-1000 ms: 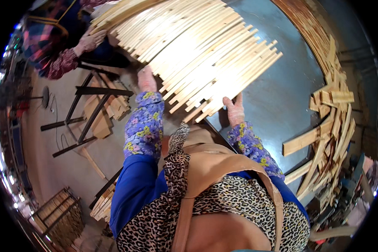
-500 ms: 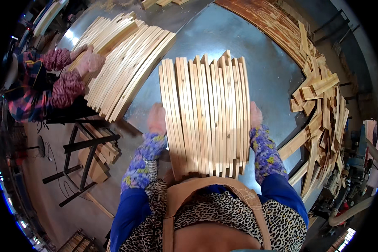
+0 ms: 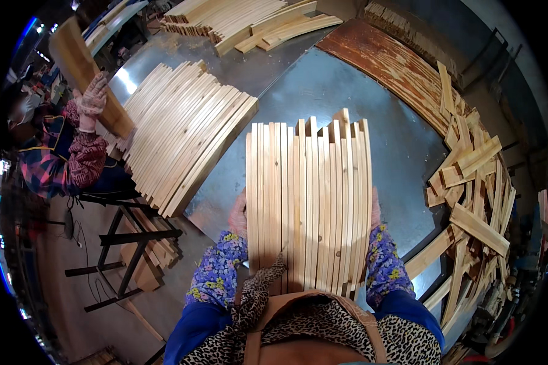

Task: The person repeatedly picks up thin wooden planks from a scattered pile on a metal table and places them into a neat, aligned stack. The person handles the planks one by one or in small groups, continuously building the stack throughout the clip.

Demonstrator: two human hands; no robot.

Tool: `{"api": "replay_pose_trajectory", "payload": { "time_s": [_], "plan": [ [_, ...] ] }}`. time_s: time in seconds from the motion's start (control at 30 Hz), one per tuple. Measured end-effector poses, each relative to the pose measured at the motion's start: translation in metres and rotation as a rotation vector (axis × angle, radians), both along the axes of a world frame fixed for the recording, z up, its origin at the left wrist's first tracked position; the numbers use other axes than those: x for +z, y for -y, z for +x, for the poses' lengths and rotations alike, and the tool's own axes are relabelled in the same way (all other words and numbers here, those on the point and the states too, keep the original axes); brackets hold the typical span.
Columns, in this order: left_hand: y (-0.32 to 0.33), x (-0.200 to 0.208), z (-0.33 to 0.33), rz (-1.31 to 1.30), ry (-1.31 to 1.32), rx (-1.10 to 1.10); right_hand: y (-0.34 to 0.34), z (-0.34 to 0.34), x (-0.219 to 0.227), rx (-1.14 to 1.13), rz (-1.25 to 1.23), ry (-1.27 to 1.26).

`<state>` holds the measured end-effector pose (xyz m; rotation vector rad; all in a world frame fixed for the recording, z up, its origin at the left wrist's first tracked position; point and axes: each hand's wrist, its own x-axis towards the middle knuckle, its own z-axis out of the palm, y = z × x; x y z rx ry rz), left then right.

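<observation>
A row of curved pale wooden slats [image 3: 310,210] stands on edge, packed side by side, on the metal table in front of me. My left hand [image 3: 240,213] presses against its left side, fingers partly hidden by the outer slat. Against the opposite side rests my right hand [image 3: 376,210], of which only a narrow part shows. Together they hold the row between them. The slats' far ends are uneven, several jutting beyond the others. A loose end of leopard-print cloth [image 3: 268,277] overlaps the near left part of the row.
At left, a co-worker's gloved hand [image 3: 92,100] holds up a wooden board [image 3: 82,67] beside another slat row [image 3: 186,131]. More slats [image 3: 225,18] lie at the back. A jumbled offcut pile [image 3: 475,182] covers the right edge, near a worn brown panel [image 3: 377,58]. A black metal stand [image 3: 128,249] is lower left.
The gaps between the slats on the left of my row have closed. The co-worker has raised a board off the neighbouring row. My view has shifted, so the table appears lower.
</observation>
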<state>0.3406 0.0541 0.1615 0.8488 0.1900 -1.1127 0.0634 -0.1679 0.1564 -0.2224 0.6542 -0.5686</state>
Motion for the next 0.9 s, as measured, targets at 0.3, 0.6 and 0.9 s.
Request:
{"api": "replay_pose_trajectory", "payload": {
  "time_s": [0.3,0.6,0.9],
  "plan": [
    [0.079,0.093,0.076,-0.703,0.271,-0.26,0.102,-0.025,0.09,-0.092,-0.536,0.25],
    [0.049,0.165,0.12,-0.747,0.804,-0.137,0.078,-0.016,0.126,-0.281,-0.828,0.105],
    [-0.109,0.051,0.061,0.388,0.749,-0.449,-0.187,-0.028,0.001,-0.333,-0.655,-1.022]
  ]
}}
